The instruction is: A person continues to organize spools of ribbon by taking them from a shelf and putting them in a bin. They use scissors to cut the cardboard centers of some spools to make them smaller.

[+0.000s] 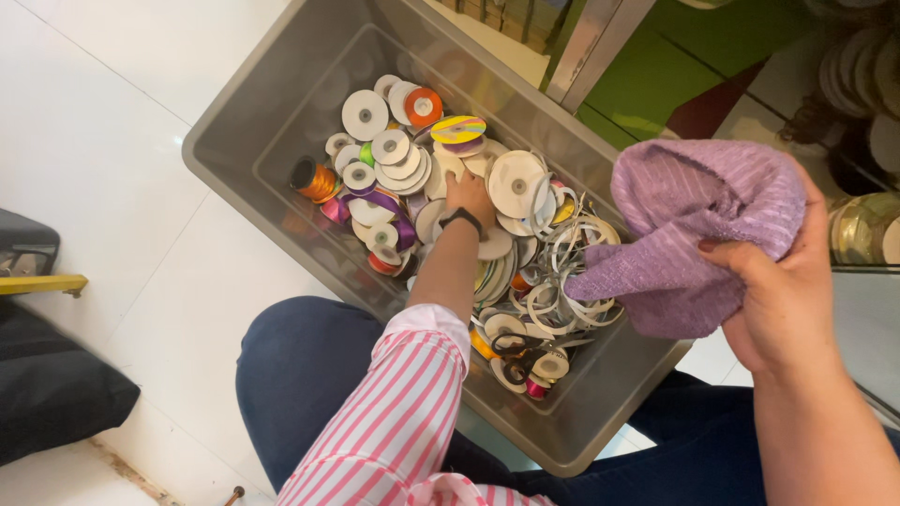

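Right hand (783,290) grips purple cloth (698,225) | left hand (469,195) open on ribbon spools (394,159) | grey bin (272,103) holds spools

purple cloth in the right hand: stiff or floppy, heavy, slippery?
Likely floppy: the purple cloth bunches and droops from the right hand. Probably light, since a few fingers pinch it up. Its ribbed weave suggests decent grip, not slippery.

A craft or haberdashery shop: a grey bin (272,112) of ribbon spools (394,159), more ribbon rolls (867,84) shelved at two o'clock.
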